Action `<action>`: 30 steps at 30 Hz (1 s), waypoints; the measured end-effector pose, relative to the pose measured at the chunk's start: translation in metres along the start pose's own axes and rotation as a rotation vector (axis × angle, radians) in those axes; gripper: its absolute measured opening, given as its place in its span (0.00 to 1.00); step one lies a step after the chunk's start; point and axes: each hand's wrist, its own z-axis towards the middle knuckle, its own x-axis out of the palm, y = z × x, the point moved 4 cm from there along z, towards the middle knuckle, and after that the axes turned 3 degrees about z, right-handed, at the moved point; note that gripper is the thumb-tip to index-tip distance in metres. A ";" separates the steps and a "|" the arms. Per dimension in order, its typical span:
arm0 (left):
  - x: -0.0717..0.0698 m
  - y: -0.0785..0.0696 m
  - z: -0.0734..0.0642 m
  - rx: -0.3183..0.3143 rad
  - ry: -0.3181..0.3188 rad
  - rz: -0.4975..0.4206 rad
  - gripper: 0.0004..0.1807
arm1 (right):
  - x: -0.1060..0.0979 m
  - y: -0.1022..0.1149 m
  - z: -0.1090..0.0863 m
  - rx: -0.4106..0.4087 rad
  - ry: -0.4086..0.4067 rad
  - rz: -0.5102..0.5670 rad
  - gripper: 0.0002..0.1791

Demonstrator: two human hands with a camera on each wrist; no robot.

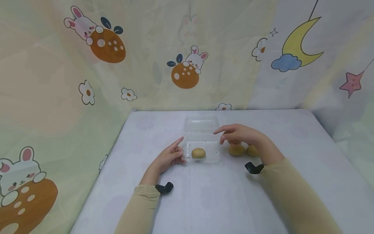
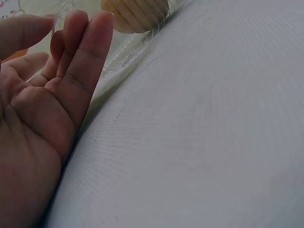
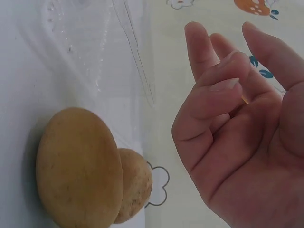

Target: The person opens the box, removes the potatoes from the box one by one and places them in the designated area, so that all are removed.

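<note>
A clear plastic box [image 1: 217,152] lies with its lid [image 1: 201,124] folded back, away from me. One potato [image 1: 198,153] rests inside its near part. At the box's left side, my left hand [image 1: 169,157] pinches the edge between thumb and fingers, the index finger pointing forward. My right hand [image 1: 243,134] hovers over the right side, fingers loosely bent, with nothing in its grasp. Below it, to the right of the box, sit a larger potato [image 3: 78,166] and another potato [image 3: 135,185] partly hidden behind it.
A white cloth covers the table [image 1: 210,201]. Behind it hangs a printed curtain [image 1: 152,58] with rabbits, flowers and a moon. Each wrist wears a small black camera, one of them the left wrist camera [image 1: 165,188].
</note>
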 end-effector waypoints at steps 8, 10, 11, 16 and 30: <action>0.001 -0.002 -0.001 0.003 0.012 -0.008 0.41 | 0.008 0.009 0.018 0.032 0.057 0.006 0.20; 0.001 -0.002 -0.001 0.003 0.014 -0.008 0.41 | 0.011 0.011 0.023 0.041 0.073 0.002 0.20; 0.001 -0.002 -0.001 0.003 0.013 -0.008 0.41 | 0.013 0.011 0.025 0.049 0.081 0.001 0.20; 0.001 -0.002 -0.001 0.006 0.010 -0.008 0.41 | 0.020 0.015 0.035 0.068 0.123 0.005 0.24; 0.002 -0.002 -0.002 0.011 0.009 -0.007 0.40 | 0.047 0.018 0.053 0.108 0.276 0.044 0.23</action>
